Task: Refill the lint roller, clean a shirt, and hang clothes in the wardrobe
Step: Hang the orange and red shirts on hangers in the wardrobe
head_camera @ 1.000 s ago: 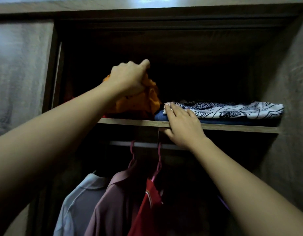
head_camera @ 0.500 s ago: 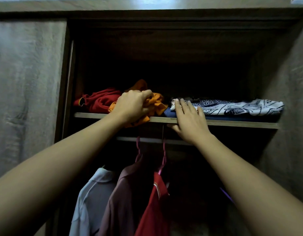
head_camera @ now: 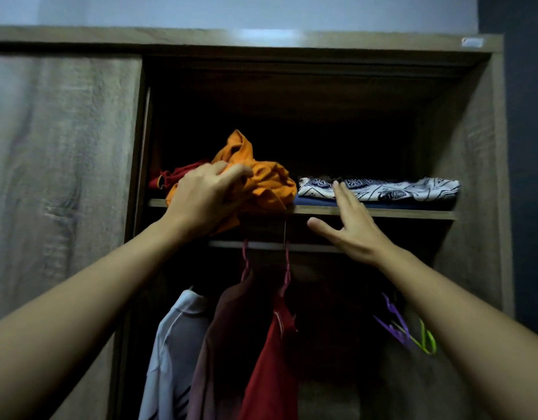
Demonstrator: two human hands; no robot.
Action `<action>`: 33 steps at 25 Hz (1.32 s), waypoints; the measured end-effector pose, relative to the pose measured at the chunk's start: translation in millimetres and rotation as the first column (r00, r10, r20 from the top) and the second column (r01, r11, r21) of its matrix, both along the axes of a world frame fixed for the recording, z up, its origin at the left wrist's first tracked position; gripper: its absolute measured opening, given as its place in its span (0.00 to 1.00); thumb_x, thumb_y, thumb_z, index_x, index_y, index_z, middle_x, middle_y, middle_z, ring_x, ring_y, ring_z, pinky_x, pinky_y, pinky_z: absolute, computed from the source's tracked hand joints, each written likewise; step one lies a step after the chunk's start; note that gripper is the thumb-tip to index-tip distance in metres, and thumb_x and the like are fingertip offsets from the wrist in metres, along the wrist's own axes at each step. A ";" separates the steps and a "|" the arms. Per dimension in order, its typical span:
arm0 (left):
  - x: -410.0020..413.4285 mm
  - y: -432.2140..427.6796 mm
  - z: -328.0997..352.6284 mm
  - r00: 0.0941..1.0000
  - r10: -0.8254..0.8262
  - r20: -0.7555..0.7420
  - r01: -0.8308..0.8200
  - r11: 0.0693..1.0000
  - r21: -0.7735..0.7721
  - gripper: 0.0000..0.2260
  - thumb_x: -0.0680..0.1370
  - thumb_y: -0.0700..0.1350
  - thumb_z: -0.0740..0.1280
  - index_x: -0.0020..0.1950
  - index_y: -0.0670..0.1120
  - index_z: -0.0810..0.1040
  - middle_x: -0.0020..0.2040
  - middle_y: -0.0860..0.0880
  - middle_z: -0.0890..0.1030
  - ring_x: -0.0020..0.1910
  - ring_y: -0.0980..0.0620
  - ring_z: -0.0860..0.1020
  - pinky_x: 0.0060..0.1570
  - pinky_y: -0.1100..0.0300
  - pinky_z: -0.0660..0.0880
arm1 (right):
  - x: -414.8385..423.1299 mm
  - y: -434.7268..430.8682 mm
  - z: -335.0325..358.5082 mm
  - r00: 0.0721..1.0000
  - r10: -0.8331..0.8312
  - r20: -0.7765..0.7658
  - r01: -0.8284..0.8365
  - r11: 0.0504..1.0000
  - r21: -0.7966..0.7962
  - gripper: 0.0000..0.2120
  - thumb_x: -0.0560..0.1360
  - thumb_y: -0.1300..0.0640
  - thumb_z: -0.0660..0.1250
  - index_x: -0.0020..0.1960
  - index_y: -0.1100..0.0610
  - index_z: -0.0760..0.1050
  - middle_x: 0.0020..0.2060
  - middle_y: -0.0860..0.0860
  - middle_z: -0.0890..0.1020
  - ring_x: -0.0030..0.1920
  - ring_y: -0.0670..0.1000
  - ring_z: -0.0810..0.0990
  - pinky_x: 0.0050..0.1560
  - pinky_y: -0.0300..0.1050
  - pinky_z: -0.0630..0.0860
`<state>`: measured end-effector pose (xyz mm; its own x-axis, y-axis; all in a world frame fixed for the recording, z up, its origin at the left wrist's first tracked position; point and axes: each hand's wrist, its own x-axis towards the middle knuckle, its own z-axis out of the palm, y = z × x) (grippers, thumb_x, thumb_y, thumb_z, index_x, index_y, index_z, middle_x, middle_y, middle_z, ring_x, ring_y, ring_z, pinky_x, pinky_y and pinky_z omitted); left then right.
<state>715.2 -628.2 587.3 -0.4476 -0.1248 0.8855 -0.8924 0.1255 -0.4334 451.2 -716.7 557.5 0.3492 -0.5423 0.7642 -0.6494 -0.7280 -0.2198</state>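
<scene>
We see an orange garment (head_camera: 261,183); at its three o'clock, a white cloth (head_camera: 398,190) with dark-blue geometric print.

Both bare arms stretch up and forward, the left hand (head_camera: 205,201) knuckles-up with its fingers curled into the orange garment (head_camera: 267,183), the right hand (head_camera: 351,228) flat beside it, fingers straight and pointing upward, thumb stretched out to the left, gripping nothing.
</scene>
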 end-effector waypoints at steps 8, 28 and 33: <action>-19.7 50.2 -88.2 0.962 -0.272 0.039 0.262 0.950 0.170 0.13 0.76 0.54 0.65 0.58 0.52 0.72 0.48 0.47 0.81 0.42 0.46 0.80 0.38 0.52 0.77 | 4.4 54.0 -19.4 0.953 0.284 0.104 -0.289 0.956 0.043 0.45 0.62 0.25 0.57 0.73 0.47 0.57 0.71 0.48 0.65 0.70 0.43 0.62 0.70 0.44 0.59; 1.9 93.4 -213.5 0.774 -0.011 -0.633 0.504 0.616 0.606 0.15 0.75 0.50 0.68 0.57 0.45 0.72 0.50 0.49 0.78 0.50 0.53 0.75 0.48 0.59 0.69 | -6.5 135.3 -160.4 0.861 0.356 -0.364 -0.176 0.879 0.443 0.17 0.68 0.53 0.73 0.33 0.50 0.64 0.29 0.44 0.70 0.30 0.41 0.68 0.33 0.36 0.64; 17.7 99.9 -210.1 0.813 0.133 -0.567 0.285 0.758 0.586 0.05 0.77 0.43 0.65 0.48 0.43 0.75 0.45 0.42 0.78 0.47 0.42 0.77 0.41 0.58 0.65 | -18.4 142.8 -178.3 0.852 0.315 -0.417 -0.069 0.859 0.508 0.06 0.76 0.53 0.63 0.42 0.52 0.75 0.35 0.43 0.78 0.37 0.36 0.75 0.41 0.31 0.70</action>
<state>732.9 -528.3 377.2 0.0507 -0.7192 0.6930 -0.9098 0.2530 0.3291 432.8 -573.9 379.2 0.7312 -0.6644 0.1549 -0.6172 -0.7410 -0.2646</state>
